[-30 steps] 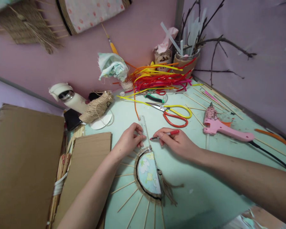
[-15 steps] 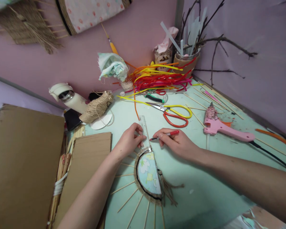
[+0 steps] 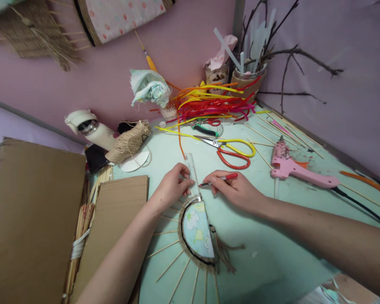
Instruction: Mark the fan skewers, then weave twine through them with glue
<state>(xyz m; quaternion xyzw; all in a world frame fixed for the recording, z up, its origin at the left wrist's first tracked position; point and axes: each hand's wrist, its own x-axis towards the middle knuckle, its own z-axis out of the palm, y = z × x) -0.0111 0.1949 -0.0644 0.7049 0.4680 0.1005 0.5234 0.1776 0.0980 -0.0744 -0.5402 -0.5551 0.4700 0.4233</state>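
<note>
My left hand (image 3: 177, 181) is closed on a clear ruler (image 3: 192, 171), pinching it by its left edge. The ruler's near end overlaps the top of a half-round craft piece (image 3: 196, 230), which has floral cloth, a twine border with a black line, and thin wooden sticks (image 3: 169, 266) fanning out to the left and below. A twine tassel (image 3: 224, 249) hangs off its straight side. My right hand (image 3: 229, 185) grips a red marker pen (image 3: 229, 177), its dark tip pointing left at the ruler's right edge.
Yellow-and-red scissors (image 3: 236, 154) lie beyond my hands, before a heap of colourful pipe-like strips (image 3: 215, 105). A pink glue gun (image 3: 299, 169) with its cord sits right. Cardboard (image 3: 38, 219), a twine bundle (image 3: 129, 141) and a white bottle (image 3: 93, 131) stand left; a jar of twigs (image 3: 248, 80) is behind.
</note>
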